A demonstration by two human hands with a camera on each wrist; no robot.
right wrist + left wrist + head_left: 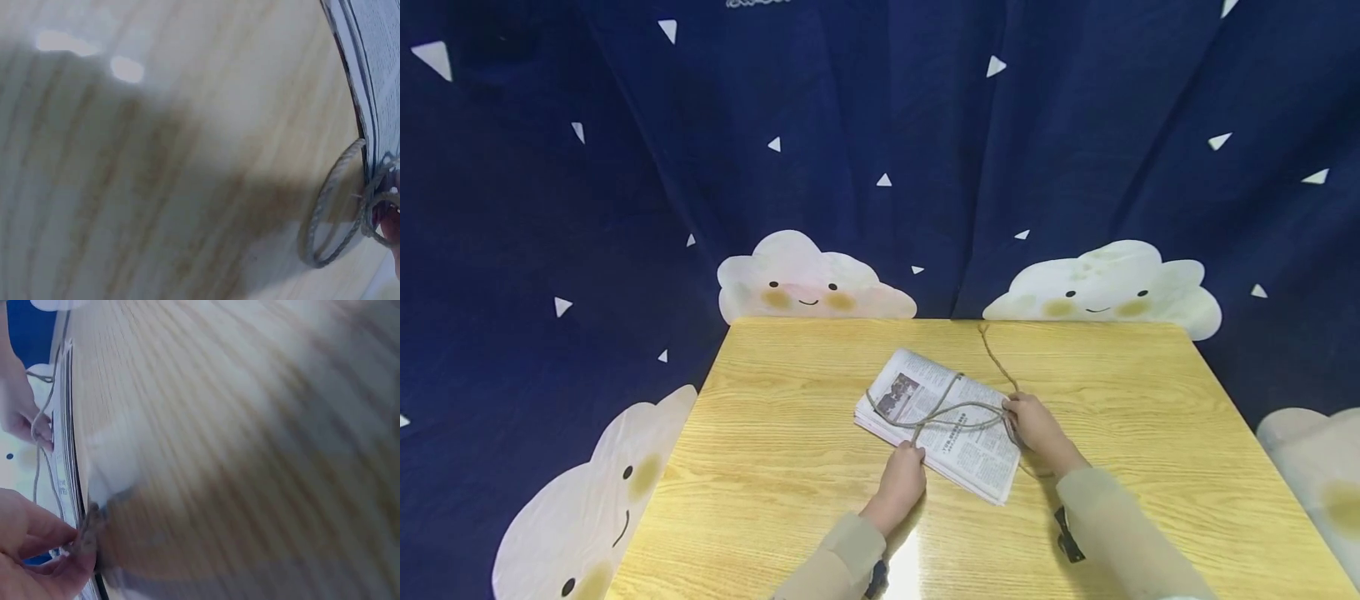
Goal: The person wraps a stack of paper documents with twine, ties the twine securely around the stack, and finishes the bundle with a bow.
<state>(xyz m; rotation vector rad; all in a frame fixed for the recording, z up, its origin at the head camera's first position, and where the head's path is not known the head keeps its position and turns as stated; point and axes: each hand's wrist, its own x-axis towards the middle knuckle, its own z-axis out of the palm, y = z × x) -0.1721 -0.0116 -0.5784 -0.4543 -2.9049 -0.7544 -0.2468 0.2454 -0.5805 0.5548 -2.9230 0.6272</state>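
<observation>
A folded stack of newspapers [973, 467] lies slantwise on the table, with a thin brown rope [942, 392] crossing its top in loops. At the stack's near edge my left hand [901, 483] pinches the rope; the left wrist view shows thumb and fingers [47, 540] closed on it beside the layered paper edges. My right hand [1037, 425] grips rope at the stack's right edge. One slack loop [320, 264] hangs off that edge in the right wrist view, where most of the right hand is cut off by the frame.
From the right hand a rope tail runs to the far edge of the wooden table [775, 417], ending in a small knot [982, 327]. Behind the table hangs a dark blue curtain [865, 100] with white triangles and smiling clouds. Dark straps [1067, 537] sit at the wrists.
</observation>
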